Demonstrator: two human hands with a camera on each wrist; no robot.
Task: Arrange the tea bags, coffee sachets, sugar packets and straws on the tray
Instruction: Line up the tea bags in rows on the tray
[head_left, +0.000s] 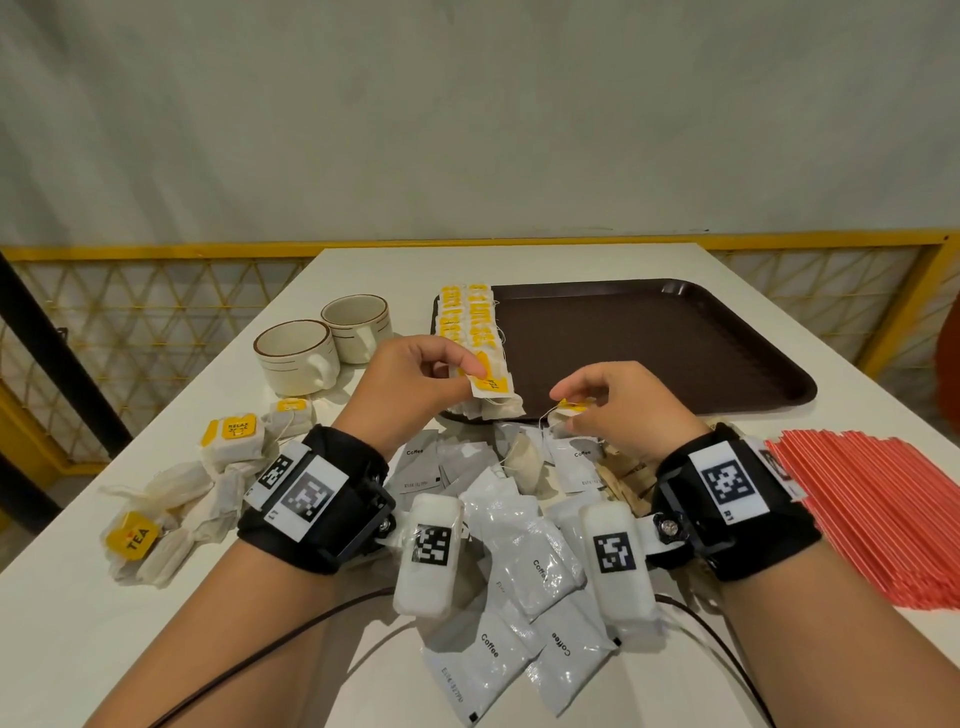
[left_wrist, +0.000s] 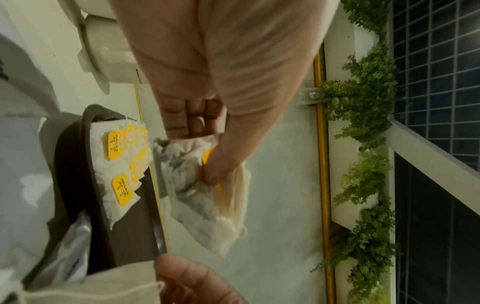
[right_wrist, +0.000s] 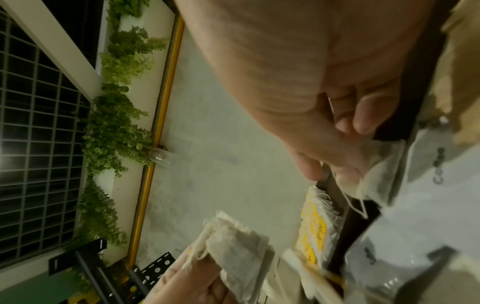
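A tea bag (right_wrist: 381, 170) is pinched by the right hand (right_wrist: 324, 102) above a dark tray's rim (right_wrist: 335, 185); yellow-tagged tea bags (right_wrist: 315, 228) are seen below.

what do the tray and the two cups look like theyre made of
Tray: probably plastic, dark brown, matte with a fine texture and a rolled rim.
Cups: likely glazed ceramic, cream with brown bands, thick-walled with a soft sheen.

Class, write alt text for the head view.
Over a table, the left hand pinches a tea bag above the tray's tea-bag row; the right hand pinches another. Coffee sachets, red straws and two cups lie around.
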